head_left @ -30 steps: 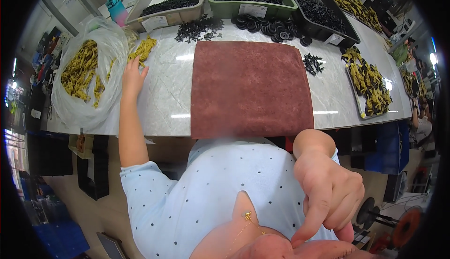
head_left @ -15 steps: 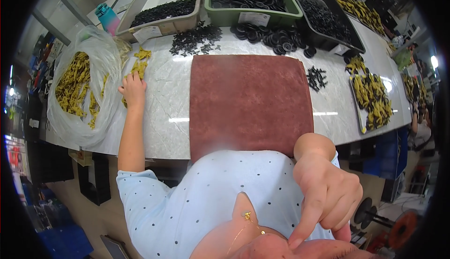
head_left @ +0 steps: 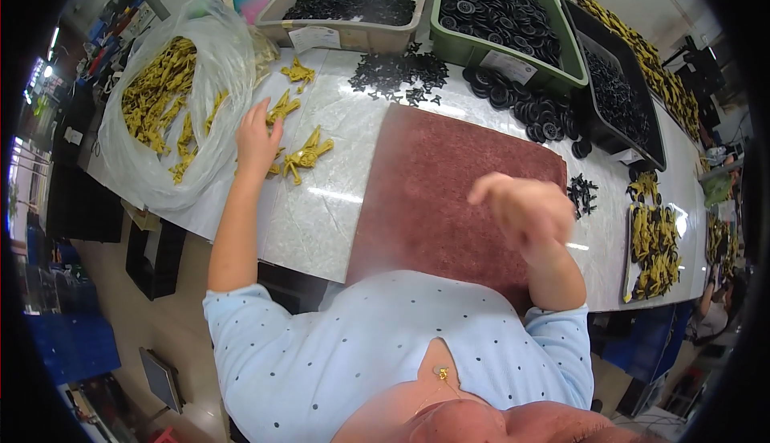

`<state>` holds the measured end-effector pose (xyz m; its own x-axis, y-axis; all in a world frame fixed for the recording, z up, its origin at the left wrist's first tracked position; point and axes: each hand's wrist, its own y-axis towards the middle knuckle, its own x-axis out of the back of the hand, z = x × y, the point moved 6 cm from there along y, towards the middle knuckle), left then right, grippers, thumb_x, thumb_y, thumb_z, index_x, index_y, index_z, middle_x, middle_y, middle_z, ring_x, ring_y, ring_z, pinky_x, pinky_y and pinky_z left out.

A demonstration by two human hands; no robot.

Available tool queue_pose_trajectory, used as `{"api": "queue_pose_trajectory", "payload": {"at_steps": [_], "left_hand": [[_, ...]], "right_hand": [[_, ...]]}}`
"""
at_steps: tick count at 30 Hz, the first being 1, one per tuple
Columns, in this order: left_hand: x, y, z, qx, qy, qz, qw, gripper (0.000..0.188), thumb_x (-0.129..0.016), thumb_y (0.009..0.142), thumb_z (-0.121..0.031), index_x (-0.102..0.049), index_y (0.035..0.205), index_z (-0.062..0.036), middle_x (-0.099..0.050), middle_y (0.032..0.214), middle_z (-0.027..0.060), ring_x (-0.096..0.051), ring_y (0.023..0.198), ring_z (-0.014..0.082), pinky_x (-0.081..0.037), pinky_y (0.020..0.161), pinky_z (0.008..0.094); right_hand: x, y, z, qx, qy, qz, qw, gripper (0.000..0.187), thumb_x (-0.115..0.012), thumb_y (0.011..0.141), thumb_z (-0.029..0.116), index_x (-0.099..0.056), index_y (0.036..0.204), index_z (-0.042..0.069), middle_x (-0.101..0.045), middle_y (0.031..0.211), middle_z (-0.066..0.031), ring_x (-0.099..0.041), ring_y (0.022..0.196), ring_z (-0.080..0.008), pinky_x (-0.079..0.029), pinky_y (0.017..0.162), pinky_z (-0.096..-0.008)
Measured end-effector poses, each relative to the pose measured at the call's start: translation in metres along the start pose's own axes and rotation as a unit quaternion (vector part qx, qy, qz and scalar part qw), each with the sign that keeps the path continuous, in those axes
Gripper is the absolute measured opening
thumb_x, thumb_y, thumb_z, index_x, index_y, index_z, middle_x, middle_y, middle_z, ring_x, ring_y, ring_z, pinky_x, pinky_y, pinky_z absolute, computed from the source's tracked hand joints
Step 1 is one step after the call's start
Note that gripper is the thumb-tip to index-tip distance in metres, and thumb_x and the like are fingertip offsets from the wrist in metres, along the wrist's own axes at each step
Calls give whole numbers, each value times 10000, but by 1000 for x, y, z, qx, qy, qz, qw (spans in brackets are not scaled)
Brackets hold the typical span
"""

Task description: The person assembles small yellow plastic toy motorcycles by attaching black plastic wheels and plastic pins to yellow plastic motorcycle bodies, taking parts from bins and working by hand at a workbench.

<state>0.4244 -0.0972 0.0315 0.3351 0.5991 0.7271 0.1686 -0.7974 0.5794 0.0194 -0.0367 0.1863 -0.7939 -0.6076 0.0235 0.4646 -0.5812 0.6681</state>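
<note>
I view branched yellow parts (head_left: 310, 154) left of centre, long axes rising rightward. Left hand (head_left: 257, 142): thumb spread from fingers. Right hand (head_left: 531, 209): blurred, finger state indeterminate.

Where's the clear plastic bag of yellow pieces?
In the head view, the bag lies far left on the white marbled table, beside the bare left hand.

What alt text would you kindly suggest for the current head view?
A person's left hand is at loose yellow parts beside a clear bag of more; the blurred right hand is over a reddish-brown mat. Three bins of black parts stand beyond.
</note>
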Motion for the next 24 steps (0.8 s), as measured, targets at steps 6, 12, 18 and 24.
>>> {"api": "queue_pose_trajectory", "payload": {"at_steps": [6, 12, 18, 24], "left_hand": [[-21, 28, -21, 87, 177, 213, 957, 624, -725, 759, -202, -456, 1302, -54, -599, 1140, 143, -555, 1043, 334, -445, 880, 436], [5, 6, -133, -80, -107, 158, 978, 570, -794, 662, -97, -503, 1148, -31, -596, 1074, 144, -557, 993, 339, -465, 852, 403], [3, -12, -203, -134, -185, 188, 955, 548, -752, 663, -7, -491, 1145, -10, -552, 1119, 164, -551, 1009, 344, -481, 856, 397], [3, -20, -215, -34, -391, 247, 886, 643, -742, 674, 13, -478, 1260, -23, -539, 1162, 113, -562, 1037, 262, -491, 853, 336]], "right_hand": [[-18, -2, -69, -141, -213, 92, 962, 360, -524, 933, 133, -514, 595, 10, -484, 518, -28, -461, 481, -158, -446, 537, -292], [-26, 13, -101, -181, -278, 32, 943, 178, -617, 886, 127, -622, 1032, 23, -578, 815, -83, -575, 698, -183, -481, 634, -292], [-44, 7, -140, -206, -287, 35, 935, 667, -754, 795, 263, -439, 1318, -5, -464, 1097, -167, -589, 905, -222, -514, 769, -306], [-16, -10, -164, -339, -40, -11, 940, 672, -745, 817, 247, -427, 1337, -38, -508, 1150, -192, -608, 952, -196, -514, 833, -307]]}}
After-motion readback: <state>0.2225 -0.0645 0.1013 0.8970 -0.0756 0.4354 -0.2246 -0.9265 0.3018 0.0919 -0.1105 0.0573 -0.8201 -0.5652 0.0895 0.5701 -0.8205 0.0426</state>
